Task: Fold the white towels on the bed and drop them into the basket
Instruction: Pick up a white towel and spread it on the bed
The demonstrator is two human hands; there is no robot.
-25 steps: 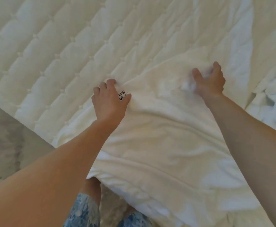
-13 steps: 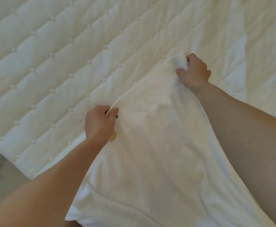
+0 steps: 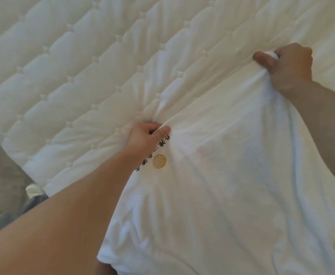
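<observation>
Skew is our risk: our left hand (image 3: 144,135) and right hand (image 3: 289,66) each pinch a far corner of the white towel (image 3: 222,175) lying on the bed (image 3: 83,66); uneven pulling would leave a crooked fold

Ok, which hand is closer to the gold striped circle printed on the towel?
Left. The left hand grips the towel edge just above the gold circle; the right hand grips the far corner, well up and to the right.
</observation>
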